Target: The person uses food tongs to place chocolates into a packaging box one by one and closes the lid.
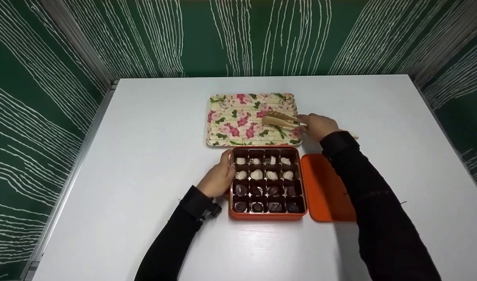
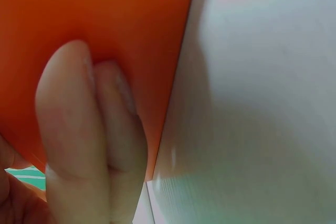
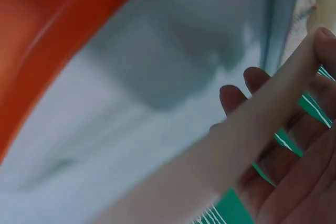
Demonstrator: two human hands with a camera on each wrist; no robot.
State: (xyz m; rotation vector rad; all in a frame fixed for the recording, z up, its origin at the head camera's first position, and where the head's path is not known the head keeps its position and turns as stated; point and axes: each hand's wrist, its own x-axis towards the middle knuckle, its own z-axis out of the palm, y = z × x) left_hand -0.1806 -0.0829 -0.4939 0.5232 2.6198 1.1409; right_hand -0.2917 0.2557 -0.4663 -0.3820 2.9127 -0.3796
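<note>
My left hand (image 1: 218,175) holds the left side of an orange box of chocolates (image 1: 266,216), its thumb by the rim. In the left wrist view two fingers (image 2: 73,114) lie along the orange side wall. White chocolates (image 1: 256,174) fill the box's two far rows and dark chocolates (image 1: 275,206) its two near rows. My right hand (image 1: 319,127) grips light-coloured tongs (image 1: 281,121) over the right part of a floral tray (image 1: 226,117). The tong tips stand apart, and no chocolate shows between them. One tong arm crosses the palm in the right wrist view.
An orange lid (image 1: 320,195) lies against the box's right side, partly under my right sleeve. The tray touches or nearly touches the box's far edge. Everything stands on a white table (image 1: 144,136), with green, white-streaked walls (image 1: 199,39) behind and beside it.
</note>
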